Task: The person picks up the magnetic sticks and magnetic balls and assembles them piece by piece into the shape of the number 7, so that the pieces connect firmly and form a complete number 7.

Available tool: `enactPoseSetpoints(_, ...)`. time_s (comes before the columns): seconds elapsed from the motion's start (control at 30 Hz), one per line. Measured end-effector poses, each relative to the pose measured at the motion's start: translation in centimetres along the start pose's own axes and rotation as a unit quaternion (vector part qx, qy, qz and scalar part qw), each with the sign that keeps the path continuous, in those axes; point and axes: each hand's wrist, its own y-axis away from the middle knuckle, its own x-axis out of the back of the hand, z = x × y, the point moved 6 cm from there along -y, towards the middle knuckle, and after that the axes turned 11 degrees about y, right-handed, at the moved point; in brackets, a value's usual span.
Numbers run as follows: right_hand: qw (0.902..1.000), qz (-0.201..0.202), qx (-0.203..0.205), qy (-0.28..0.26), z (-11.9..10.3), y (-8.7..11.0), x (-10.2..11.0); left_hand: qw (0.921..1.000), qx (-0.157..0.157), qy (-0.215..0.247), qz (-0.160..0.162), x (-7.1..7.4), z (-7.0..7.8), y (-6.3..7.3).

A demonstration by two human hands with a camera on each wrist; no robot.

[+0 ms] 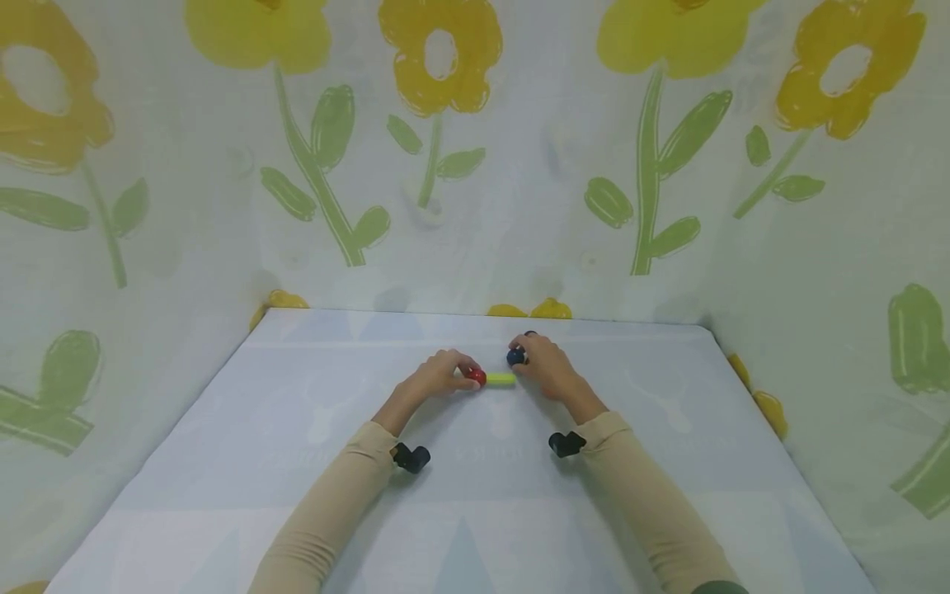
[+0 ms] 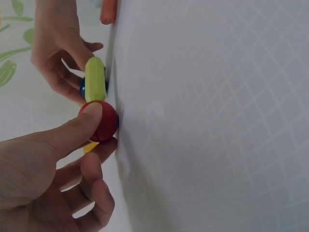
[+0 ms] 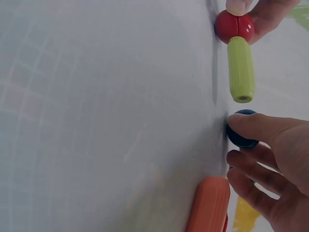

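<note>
My left hand (image 1: 445, 373) pinches a glossy red ball (image 2: 107, 123) between thumb and fingers. A short lime-green rod (image 3: 241, 70) extends from the ball toward my right hand, and a dark spot marks its free end. My right hand (image 1: 547, 367) pinches a dark blue ball (image 3: 243, 129) with thumb and fingers, just beyond that rod end in the right wrist view. In the head view, the blue ball sits slightly farther back than the rod. A small dark piece (image 1: 530, 333) peeks out behind the right fingers.
A thick orange rod (image 3: 208, 205) lies near my right hand, its end (image 2: 108, 14) also in the left wrist view. Both wrists carry small black cameras. The pale table (image 1: 312, 462) ends at a flower-printed curtain (image 1: 512, 247) behind and at both sides.
</note>
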Motion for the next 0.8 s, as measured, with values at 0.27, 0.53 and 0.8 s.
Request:
enactPoseSetpoints(0.27, 0.9999, -0.007, 0.013, 0.008, 0.3, 1.1, 0.7, 1.0000, 0.003, 0.005, 0.008, 0.0, 0.1, 0.2)
enactPoseSetpoints(0.53, 0.9989, -0.028, 0.019, 0.034, 0.9, 1.7, 0.7, 0.9999, 0.007, 0.007, 0.005, -0.2, 0.2, 0.3)
enactPoseSetpoints(0.8, 0.9981, -0.030, 0.033, 0.043, 1.2, 2.4, 0.8, 0.9999, 0.007, 0.008, 0.006, -0.1, 0.1, 0.3)
